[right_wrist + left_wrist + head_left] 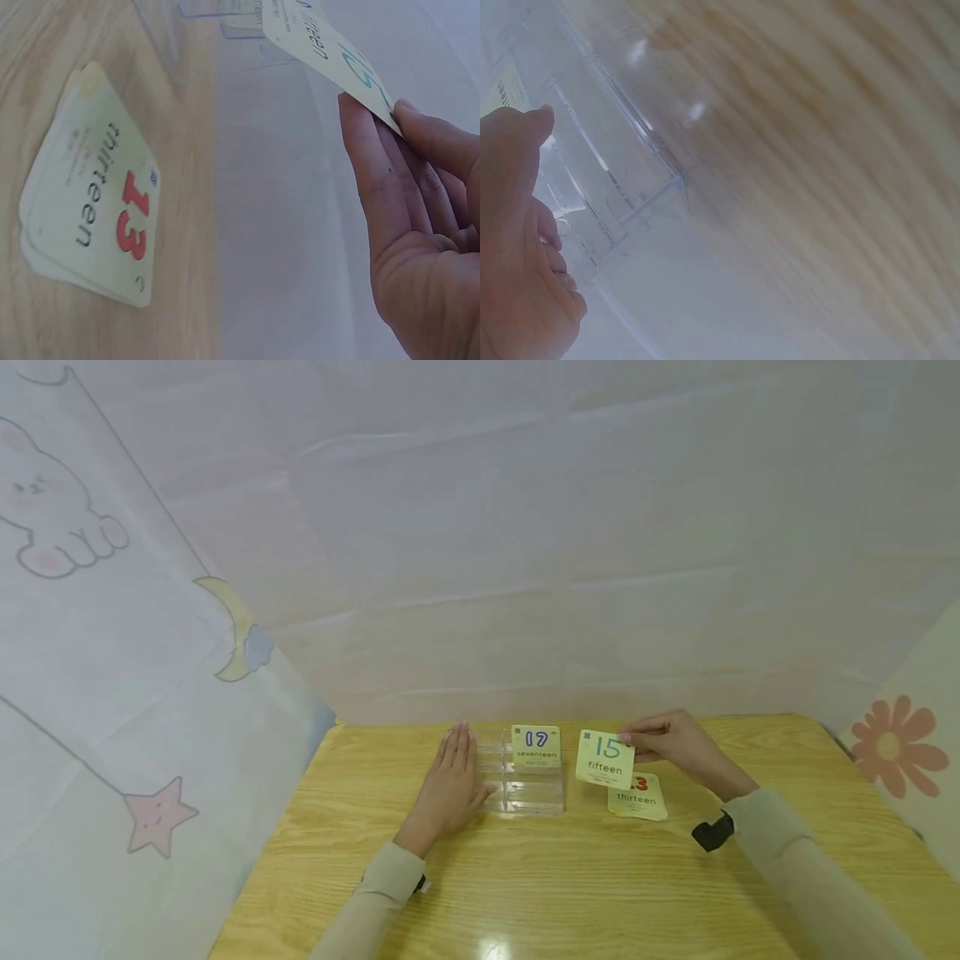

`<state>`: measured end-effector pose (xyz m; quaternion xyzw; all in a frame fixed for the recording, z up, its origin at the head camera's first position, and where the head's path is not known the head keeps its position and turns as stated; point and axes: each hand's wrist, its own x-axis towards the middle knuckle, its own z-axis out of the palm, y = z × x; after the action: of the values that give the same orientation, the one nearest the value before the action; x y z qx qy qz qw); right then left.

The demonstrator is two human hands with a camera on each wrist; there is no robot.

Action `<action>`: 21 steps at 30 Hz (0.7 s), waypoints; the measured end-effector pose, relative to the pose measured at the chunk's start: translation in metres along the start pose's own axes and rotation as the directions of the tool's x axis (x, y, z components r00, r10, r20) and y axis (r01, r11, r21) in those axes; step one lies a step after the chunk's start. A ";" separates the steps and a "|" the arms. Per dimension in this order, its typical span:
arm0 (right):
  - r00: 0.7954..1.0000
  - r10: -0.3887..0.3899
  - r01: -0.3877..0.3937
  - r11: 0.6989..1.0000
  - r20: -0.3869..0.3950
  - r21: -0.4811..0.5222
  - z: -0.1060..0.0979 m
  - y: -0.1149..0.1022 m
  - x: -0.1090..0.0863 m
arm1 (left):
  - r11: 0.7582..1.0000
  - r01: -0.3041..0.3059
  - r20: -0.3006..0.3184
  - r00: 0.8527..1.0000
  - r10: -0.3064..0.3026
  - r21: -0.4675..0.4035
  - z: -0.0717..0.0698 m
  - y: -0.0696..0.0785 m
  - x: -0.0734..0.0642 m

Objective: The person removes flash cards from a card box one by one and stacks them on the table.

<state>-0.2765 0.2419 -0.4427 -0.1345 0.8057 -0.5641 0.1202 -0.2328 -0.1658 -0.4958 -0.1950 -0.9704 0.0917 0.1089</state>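
A clear plastic tiered card rack (532, 795) stands on the table, with a yellow "17 seventeen" card (536, 746) upright in its back right part. My left hand (450, 785) rests along the rack's left side, its fingers straight and the thumb pointing right. To the right of the rack, my right hand (678, 747) pinches a "15 fifteen" card (602, 758) by its upper right corner, between thumb and fingers. Below that card lies a small stack topped by a "13 thirteen" card (97, 187), partly covered by the held card in the head view.
The wooden table (517, 877) ends at a pale cloth backdrop (525, 568) behind the rack. Cloth with printed figures hangs at the left and right. A black strap (712, 832) sits at my right wrist.
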 end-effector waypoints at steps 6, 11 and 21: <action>0.999 0.035 -0.035 0.999 0.030 -0.002 -0.005 0.014 -0.006 | 1.000 -0.006 -0.004 1.000 0.006 0.012 0.001 0.003 0.000; 0.998 0.046 -0.046 0.999 0.047 -0.007 -0.009 0.021 -0.008 | 1.000 -0.005 -0.009 1.000 0.005 0.018 0.002 0.002 0.001; 0.994 0.106 -0.106 0.994 0.026 0.013 -0.015 0.038 -0.012 | 0.999 -0.007 0.014 1.000 0.007 0.032 0.001 0.002 0.001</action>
<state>-0.2734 0.2712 -0.4726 -0.0978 0.8061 -0.5610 0.1611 -0.2328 -0.1633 -0.4968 -0.1961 -0.9688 0.1092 0.1047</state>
